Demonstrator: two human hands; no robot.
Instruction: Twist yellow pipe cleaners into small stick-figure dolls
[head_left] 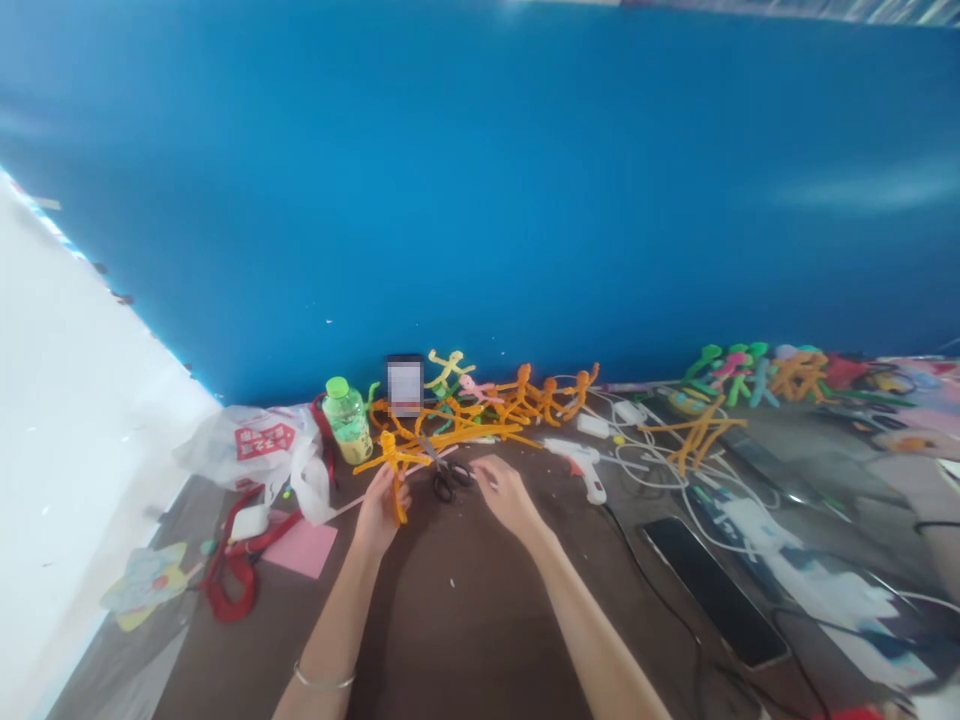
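Note:
An orange pipe-cleaner figure (388, 447) with a round head and outstretched arms stands upright in my left hand (385, 508), whose fingers are closed around its lower part. My right hand (507, 496) is just right of a pair of black-handled scissors (444, 486). Its fingers are loosely bent and apart, the tips close to the handle loops; whether they touch I cannot tell. The scissors point away toward a bundle of loose orange pipe cleaners (480, 434). Behind these are several finished orange figures (523, 392), a yellow one (448, 366) and a pink one (478, 389).
Left are a green-capped bottle (347, 424), a plastic bag (259, 445), a red strap (231, 590) and pink paper (304, 545). Right are a white glue gun (581, 462) with a black cord, a phone (716, 590), tangled white cables and coloured figures (739, 370). A blue wall (480, 180) rises behind.

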